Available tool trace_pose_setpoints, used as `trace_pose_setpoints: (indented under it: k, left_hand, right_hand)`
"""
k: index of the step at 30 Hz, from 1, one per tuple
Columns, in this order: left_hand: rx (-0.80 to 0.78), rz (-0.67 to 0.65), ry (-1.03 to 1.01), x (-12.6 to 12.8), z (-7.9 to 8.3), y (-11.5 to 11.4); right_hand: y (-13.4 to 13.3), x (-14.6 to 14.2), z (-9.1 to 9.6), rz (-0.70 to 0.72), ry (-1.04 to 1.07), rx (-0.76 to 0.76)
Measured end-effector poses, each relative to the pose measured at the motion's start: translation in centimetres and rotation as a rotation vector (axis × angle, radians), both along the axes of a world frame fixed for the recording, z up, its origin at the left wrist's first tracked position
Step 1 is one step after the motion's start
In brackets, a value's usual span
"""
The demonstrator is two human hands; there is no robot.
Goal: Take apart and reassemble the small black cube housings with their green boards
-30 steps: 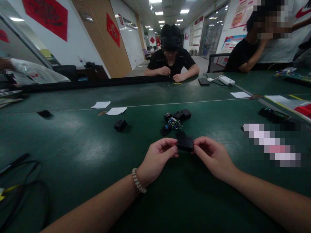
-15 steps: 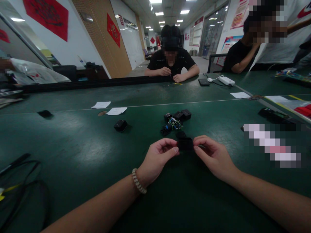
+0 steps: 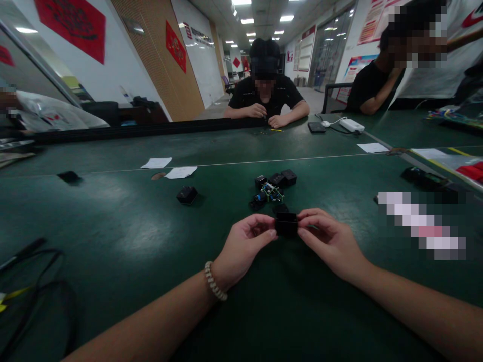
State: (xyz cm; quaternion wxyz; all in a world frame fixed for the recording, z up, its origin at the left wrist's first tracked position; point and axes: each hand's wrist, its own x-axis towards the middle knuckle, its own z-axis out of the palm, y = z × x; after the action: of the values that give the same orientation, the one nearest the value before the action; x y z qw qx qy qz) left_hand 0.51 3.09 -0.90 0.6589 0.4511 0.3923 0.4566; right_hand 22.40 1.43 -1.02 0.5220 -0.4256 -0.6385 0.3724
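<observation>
A small black plastic box (image 3: 286,224) is pinched between both my hands just above the green table (image 3: 124,221). My left hand (image 3: 245,246), with a bead bracelet at the wrist, grips its left side with thumb and fingers curled. My right hand (image 3: 328,241) grips its right side the same way. Just beyond the box lies a cluster of black housings and a small green circuit board (image 3: 272,191).
A lone black part (image 3: 187,194) lies to the left of the cluster. Paper slips (image 3: 181,172) lie farther back. Black cables (image 3: 33,281) lie at the near left. One person sits across the table, others at the far right. A white power strip (image 3: 351,125) lies near them.
The black box has been turned and raised slightly between my fingers; it now stands more upright. My hands have stayed in nearly the same place.
</observation>
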Motion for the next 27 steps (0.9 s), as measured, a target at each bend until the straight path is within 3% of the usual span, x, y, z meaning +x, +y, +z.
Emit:
trace_pose_setpoints:
  k: [13,27]
  left_hand:
    - [0.022,-0.014,0.123,0.13,0.26,0.02]
    - [0.002,-0.083,0.058,0.14,0.54,-0.41]
  right_hand:
    - [-0.1,-0.14,0.11,0.003,0.027,-0.069]
    - [-0.34,-0.16,0.12,0.062,0.059,-0.044]
